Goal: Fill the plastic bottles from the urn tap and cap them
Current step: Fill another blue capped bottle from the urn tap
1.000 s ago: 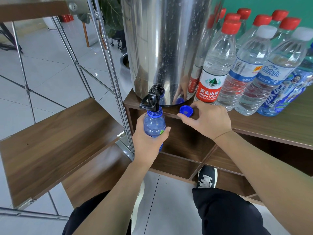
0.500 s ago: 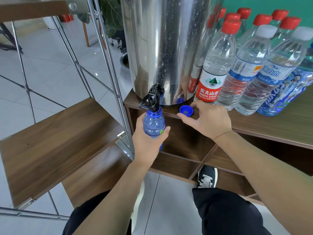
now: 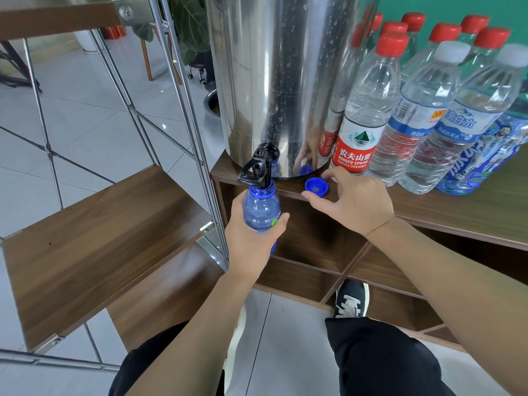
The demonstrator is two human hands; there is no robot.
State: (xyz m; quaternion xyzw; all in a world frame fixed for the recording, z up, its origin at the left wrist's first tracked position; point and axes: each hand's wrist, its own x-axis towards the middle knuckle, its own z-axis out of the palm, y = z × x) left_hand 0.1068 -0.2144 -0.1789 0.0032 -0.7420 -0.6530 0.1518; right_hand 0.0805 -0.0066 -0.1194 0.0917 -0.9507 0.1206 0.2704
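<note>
A steel urn (image 3: pixel 271 81) stands on the wooden cabinet top (image 3: pixel 457 207), its black tap (image 3: pixel 257 170) jutting over the front edge. My left hand (image 3: pixel 251 241) grips a small blue plastic bottle (image 3: pixel 261 208) upright, its open neck right under the tap spout. The bottle's lower part is hidden by my fingers, and I see no water stream. A blue cap (image 3: pixel 315 187) lies open side up on the cabinet edge. My right hand (image 3: pixel 354 204) rests there with thumb and forefinger spread on either side of the cap, holding nothing.
Several capped clear water bottles (image 3: pixel 368 110) with red or white caps crowd the cabinet top right of the urn. A metal rack (image 3: pixel 183 90) with a wooden shelf (image 3: pixel 100 238) stands close on the left. Open cabinet compartments lie below, and my shoe (image 3: pixel 351 301) is on the tiled floor.
</note>
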